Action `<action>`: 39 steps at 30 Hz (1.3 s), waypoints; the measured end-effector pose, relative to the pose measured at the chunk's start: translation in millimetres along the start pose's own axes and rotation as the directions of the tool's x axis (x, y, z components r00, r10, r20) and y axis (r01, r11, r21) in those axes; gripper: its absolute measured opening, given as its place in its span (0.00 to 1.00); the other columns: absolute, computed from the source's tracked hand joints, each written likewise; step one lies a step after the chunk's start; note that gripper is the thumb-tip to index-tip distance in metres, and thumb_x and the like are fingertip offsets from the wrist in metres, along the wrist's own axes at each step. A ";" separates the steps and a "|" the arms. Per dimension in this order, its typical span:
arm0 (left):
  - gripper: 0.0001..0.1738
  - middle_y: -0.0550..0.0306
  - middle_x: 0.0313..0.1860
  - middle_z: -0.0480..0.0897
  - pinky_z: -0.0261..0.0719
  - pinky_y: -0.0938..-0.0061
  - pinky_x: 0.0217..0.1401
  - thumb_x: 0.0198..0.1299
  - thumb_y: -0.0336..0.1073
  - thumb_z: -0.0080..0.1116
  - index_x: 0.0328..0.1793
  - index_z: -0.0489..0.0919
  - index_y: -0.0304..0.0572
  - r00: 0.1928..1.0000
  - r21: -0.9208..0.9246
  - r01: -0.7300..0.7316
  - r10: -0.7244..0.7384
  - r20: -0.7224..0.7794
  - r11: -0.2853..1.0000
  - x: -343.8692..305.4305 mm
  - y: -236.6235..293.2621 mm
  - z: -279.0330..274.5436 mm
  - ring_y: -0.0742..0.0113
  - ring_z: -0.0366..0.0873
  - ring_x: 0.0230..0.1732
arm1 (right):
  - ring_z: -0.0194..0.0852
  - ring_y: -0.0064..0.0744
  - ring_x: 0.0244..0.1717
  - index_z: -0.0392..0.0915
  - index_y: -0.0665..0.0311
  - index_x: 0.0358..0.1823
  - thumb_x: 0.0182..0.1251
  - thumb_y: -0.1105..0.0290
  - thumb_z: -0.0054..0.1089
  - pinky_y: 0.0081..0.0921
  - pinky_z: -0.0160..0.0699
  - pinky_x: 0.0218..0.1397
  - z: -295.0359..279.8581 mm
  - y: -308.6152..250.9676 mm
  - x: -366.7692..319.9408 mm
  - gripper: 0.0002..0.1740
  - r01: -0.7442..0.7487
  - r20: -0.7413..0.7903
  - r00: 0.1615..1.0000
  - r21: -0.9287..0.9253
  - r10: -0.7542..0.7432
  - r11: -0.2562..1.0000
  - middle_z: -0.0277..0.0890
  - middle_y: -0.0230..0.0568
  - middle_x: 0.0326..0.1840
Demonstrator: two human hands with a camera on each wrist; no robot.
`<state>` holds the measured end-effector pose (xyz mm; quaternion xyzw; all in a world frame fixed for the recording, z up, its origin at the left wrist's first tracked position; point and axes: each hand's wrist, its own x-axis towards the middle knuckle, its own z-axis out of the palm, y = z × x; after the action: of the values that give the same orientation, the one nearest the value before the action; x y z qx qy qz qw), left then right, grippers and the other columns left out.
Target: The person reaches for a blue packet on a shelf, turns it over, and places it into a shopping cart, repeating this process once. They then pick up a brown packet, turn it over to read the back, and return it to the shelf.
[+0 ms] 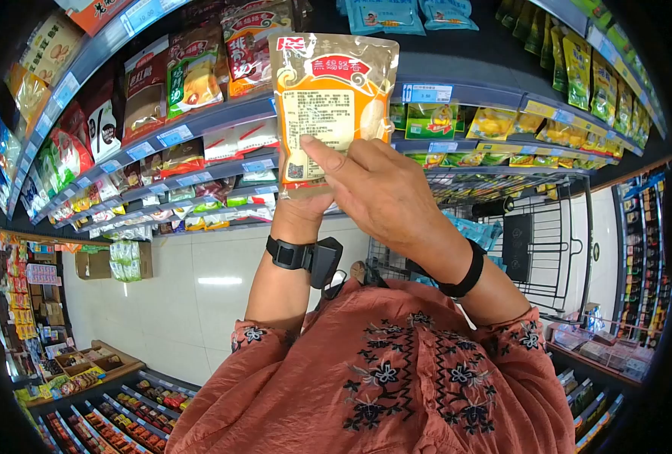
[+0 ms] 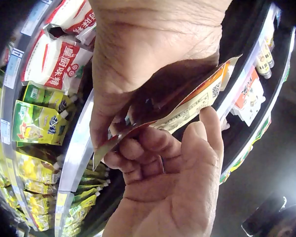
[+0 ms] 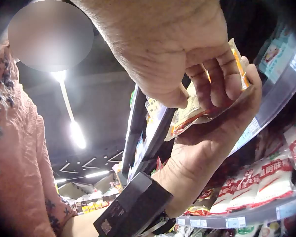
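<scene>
A seasoning packet [image 1: 336, 76], orange and yellow with a red label and a block of small print, stands upright with its printed side towards me. My left hand [image 1: 303, 206] holds it from behind and below; the packet hides most of that palm, and a fingertip shows at its right edge. Across its lower front is my right hand [image 1: 389, 189], one finger extended onto the small print. The other right fingers bend close to the packet's face, as the right wrist view shows. Seen from the left wrist, the packet [image 2: 187, 106] is edge-on between the two hands.
Shelves of bagged seasonings [image 1: 196, 72] curve around in front, with price tags [image 1: 427, 93] along their edges. A wire shopping cart [image 1: 544, 250] holding blue packages stands to the right. Pale floor tiles [image 1: 199, 295] lie to the left, and lower racks [image 1: 116, 416] stand behind.
</scene>
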<state>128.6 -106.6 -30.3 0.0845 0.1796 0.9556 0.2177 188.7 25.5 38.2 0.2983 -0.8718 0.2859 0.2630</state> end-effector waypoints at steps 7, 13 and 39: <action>0.40 0.43 0.75 0.66 0.67 0.47 0.74 0.68 0.61 0.50 0.79 0.59 0.47 0.998 0.017 0.007 -0.008 0.057 1.000 -0.8 1.4 -7.0 0.44 0.68 0.71 | 0.73 0.44 0.34 0.71 0.51 0.68 0.59 0.69 0.63 0.37 0.74 0.34 1.4 -1.1 -1.9 0.32 -0.028 0.052 0.998 0.001 0.028 1.000 0.68 0.40 0.29; 0.40 0.44 0.74 0.67 0.67 0.47 0.74 0.68 0.61 0.50 0.78 0.60 0.47 0.999 0.034 -0.001 0.000 0.036 0.999 -0.2 1.5 -8.7 0.44 0.69 0.71 | 0.72 0.39 0.30 0.75 0.55 0.66 0.62 0.74 0.63 0.35 0.74 0.32 3.4 -2.3 -1.0 0.28 -0.018 -0.002 1.000 -0.006 0.018 1.000 0.66 0.37 0.27; 0.37 0.45 0.73 0.69 0.69 0.48 0.73 0.71 0.60 0.46 0.77 0.61 0.46 0.997 -0.017 0.021 -0.020 0.073 1.000 -0.5 3.7 4.4 0.47 0.71 0.69 | 0.74 0.42 0.32 0.70 0.56 0.70 0.62 0.74 0.61 0.36 0.76 0.35 1.6 -3.0 -1.4 0.32 -0.043 0.007 0.999 0.059 0.043 0.997 0.71 0.39 0.29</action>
<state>128.6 -108.5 -24.9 0.1156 0.1637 0.9512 0.2347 191.2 23.0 37.1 0.2880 -0.8699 0.3164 0.2455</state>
